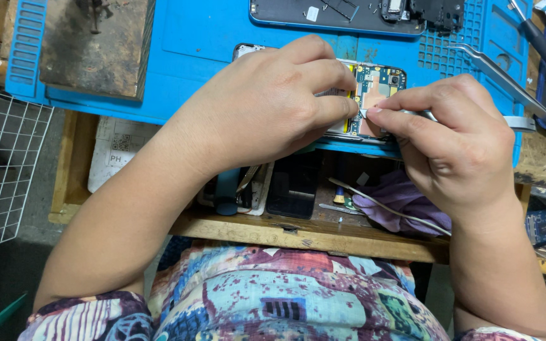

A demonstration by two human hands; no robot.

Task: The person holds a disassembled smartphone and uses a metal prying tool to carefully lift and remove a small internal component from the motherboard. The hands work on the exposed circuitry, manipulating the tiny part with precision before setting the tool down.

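While my left hand [266,107] presses the opened phone with bare circuit board [374,95], my right hand [456,139] pinches thin metal tweezers [412,113] closed.

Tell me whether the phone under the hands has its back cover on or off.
Off. The phone lies on the blue mat with its circuit board bare, between the left hand and the right hand.
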